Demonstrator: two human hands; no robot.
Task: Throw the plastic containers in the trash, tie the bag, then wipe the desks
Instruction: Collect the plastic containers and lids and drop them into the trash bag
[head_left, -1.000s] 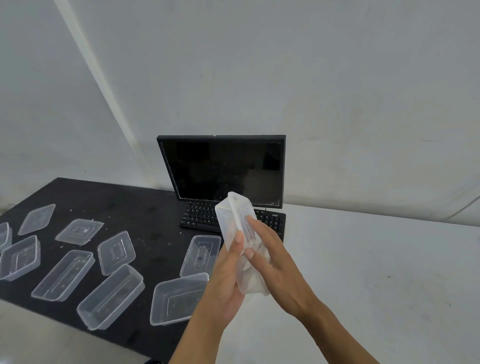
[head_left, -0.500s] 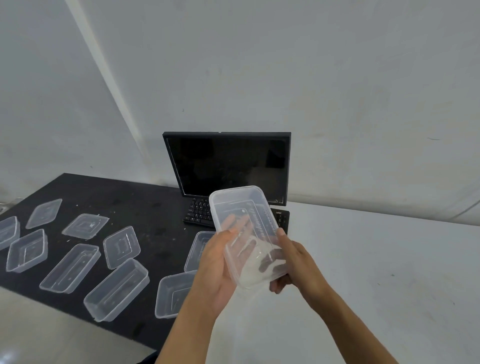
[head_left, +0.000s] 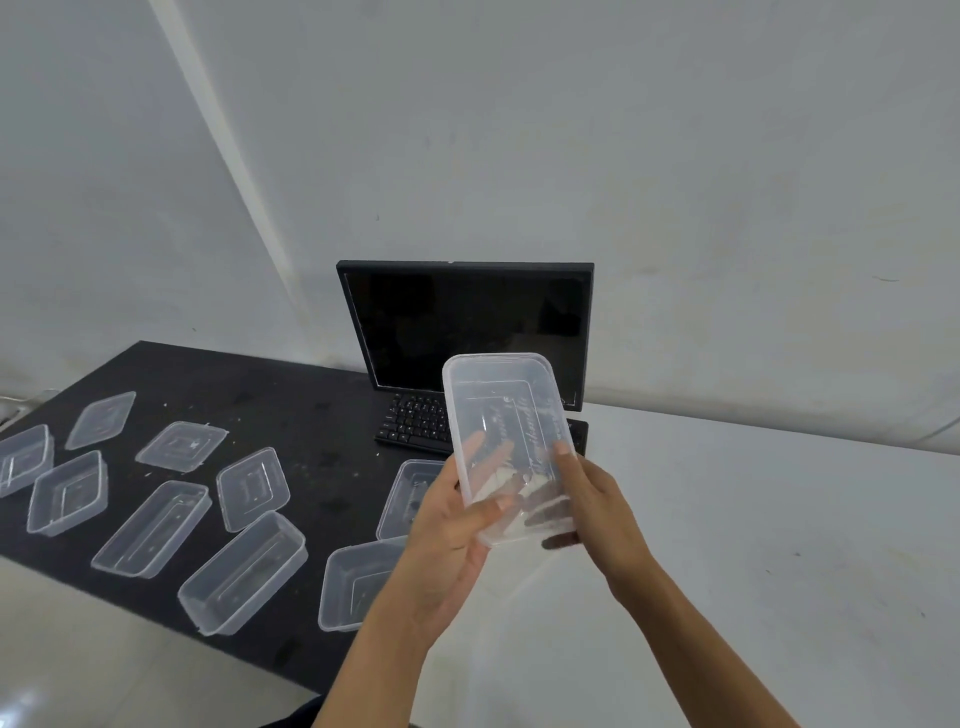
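gripping the lower end of a clear plastic container (head_left: 506, 415) with left hand (head_left: 447, 545) and right hand (head_left: 597, 514), curling each grip round one side, above the join of black worktop (head_left: 291, 415) and white worktop (head_left: 753, 519); risking a slip, pinching slick thin walls at one end only; looking see-through, rectangular, faintly embossed, showing fingers through it; leaving other containers (head_left: 244, 571) lying on the black worktop, before keyboard (head_left: 415, 423) and monitor (head_left: 467, 322)

Embossed cursive lettering is running along the base of the clear plastic container (head_left: 506, 415) being held up before the monitor (head_left: 467, 322), but it is blurring beyond reading. Key legends on the black keyboard (head_left: 415, 423) are showing only as pale specks.
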